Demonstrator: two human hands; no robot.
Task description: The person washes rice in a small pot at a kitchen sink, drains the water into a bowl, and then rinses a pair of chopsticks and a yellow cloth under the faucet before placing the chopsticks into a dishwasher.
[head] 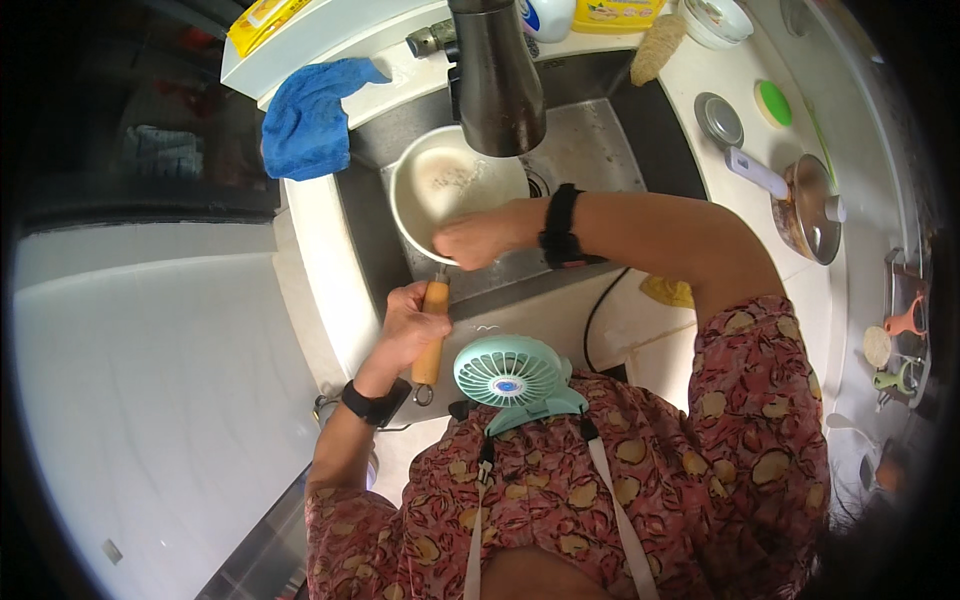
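A white pot stands in the steel sink, under the dark faucet. Its wooden handle reaches toward me over the sink's front edge. My left hand is wrapped around that handle. Over the near side of the pot, my right hand is curled at the rim, back of the hand upward. Its fingertips are hidden, so whether it holds anything cannot be told. Pale, cloudy water with bubbles or specks lies in the pot. The sink drain shows partly, right of the pot.
A blue cloth drapes over the left counter edge. Along the right counter are a loofah, a round metal lid, a green sponge and a lidded pan. A mint-green fan hangs at my chest.
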